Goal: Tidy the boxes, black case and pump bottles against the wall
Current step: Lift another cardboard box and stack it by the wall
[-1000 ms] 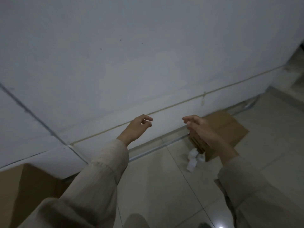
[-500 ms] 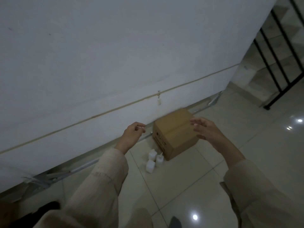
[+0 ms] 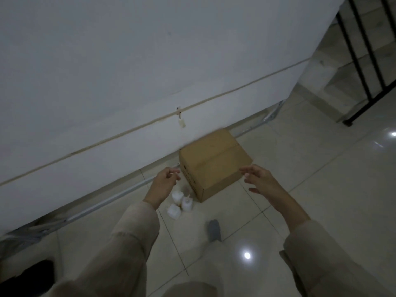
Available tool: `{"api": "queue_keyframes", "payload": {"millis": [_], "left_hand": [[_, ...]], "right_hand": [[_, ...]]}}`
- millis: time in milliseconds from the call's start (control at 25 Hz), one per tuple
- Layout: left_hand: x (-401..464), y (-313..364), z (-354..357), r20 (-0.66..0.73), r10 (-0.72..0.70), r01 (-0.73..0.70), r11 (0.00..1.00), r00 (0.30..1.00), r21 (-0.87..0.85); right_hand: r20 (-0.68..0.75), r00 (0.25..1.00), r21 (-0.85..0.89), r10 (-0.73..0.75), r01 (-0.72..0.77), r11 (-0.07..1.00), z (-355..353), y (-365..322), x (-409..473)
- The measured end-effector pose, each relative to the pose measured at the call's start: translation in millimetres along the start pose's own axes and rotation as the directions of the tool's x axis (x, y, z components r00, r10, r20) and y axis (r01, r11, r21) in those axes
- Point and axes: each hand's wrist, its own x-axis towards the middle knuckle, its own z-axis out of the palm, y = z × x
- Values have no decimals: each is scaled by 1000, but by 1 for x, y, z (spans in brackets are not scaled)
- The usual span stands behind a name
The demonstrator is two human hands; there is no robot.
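**Both hands reaching for the cardboard box by the wall**

The cardboard box (image 3: 214, 163) stands on the tiled floor (image 3: 310, 179) with its far side against the white wall (image 3: 150, 61), or very near to it; I cannot see if they really touch. It sits a little turned, one corner pointing toward the person, so it is probably not yet straight along the wall. Just beside its left face stand three small white pump bottles (image 3: 181, 203) in a tight group, close to the box. At the lower left edge a dark shape (image 3: 32, 273) lies on the floor; it may be the black case, but it is too blurred to tell.

The left hand (image 3: 164, 185) is stretched forward with the fingers half curled, holding nothing, above the bottles and near the left face of the box. The right hand (image 3: 262, 181) is spread, the palm turned inward, fingers loose and empty, near the box's right front corner. Both arms in pale sleeves are extended, the hands apart about as wide as the box. I judge that the person prepares to take the box from both sides.
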Motion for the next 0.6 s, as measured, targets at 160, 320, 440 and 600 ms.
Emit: {"api": "queue_keyframes", "payload": {"millis": [160,320,440,600], "left_hand": [[54,9,45,-41,-108,106,993,993,-47],[112,12,90,-55,-220,215,974,974,-74],[159,3,119,-69,-287,284,958,955,-52],[218,-29,156,-136,-360,356,933,923,-49]], "right_hand": [[55,997,-60,45,-42,997,-32,4,63],[53,993,-82,105,-101,992,-73,12,137],[32,995,-99,99,-95,990,-88,32,196],[-1,996,-179,94,-93,979,-77,84,280]]}}
